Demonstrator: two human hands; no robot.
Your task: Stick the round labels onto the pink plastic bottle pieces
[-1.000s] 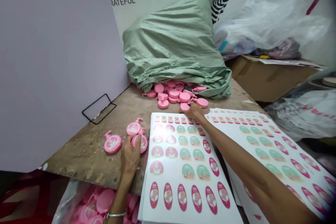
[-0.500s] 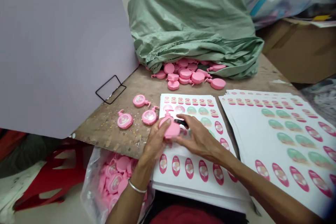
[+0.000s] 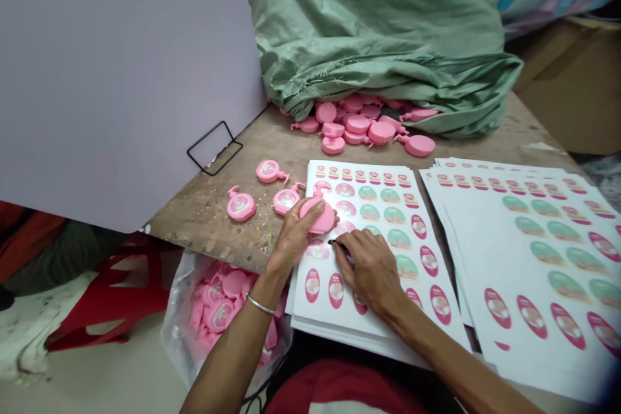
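Note:
My left hand (image 3: pixel 292 237) is closed over a plain pink plastic bottle-shaped piece (image 3: pixel 321 214), pressing it onto the near stack of sticker sheets (image 3: pixel 383 233). My right hand (image 3: pixel 367 266) lies on the same sheet just right of it, fingers pinched round a small dark tool (image 3: pixel 334 242) whose tip touches the stickers. Three pink pieces with stickers on them (image 3: pixel 241 206) (image 3: pixel 269 170) (image 3: pixel 287 199) rest on the wooden table (image 3: pixel 218 207) to the left.
A green sack (image 3: pixel 388 32) at the back spills a pile of pink pieces (image 3: pixel 361 126). A second sticker stack (image 3: pixel 533 239) lies right. A grey board (image 3: pixel 116 71) on a wire stand (image 3: pixel 215 147) stands left. A clear bag of pink pieces (image 3: pixel 218 310) hangs below the table edge.
My right hand drew back from the pile with a pink piece. My left hand left the stickered pieces and took it over. My right hand then dropped lower onto the sheet with the tool.

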